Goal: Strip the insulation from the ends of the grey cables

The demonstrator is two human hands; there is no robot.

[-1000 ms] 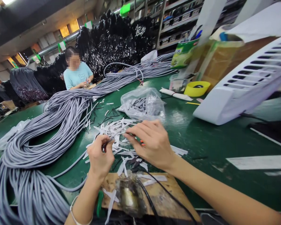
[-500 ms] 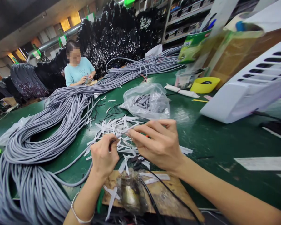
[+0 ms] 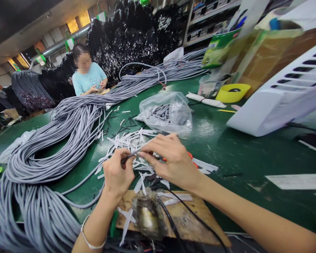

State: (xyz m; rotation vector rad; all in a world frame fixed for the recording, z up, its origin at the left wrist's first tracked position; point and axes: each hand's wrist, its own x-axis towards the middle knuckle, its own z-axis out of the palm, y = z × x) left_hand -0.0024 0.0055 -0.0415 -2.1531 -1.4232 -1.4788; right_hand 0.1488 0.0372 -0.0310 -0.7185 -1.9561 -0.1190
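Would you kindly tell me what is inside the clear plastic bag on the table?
The clear plastic bag holds many short grey pieces; those deeper in the pile are covered and cannot be seen.

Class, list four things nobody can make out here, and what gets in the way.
In the head view:
How far the thin grey piece runs: the left hand and right hand cover parts of it.
Full shape of the orange-red item: the right hand hides part.
How many grey pieces there are: they overlap inside the crumpled clear bag.
The rest of the white slatted device: the right edge cuts it off.
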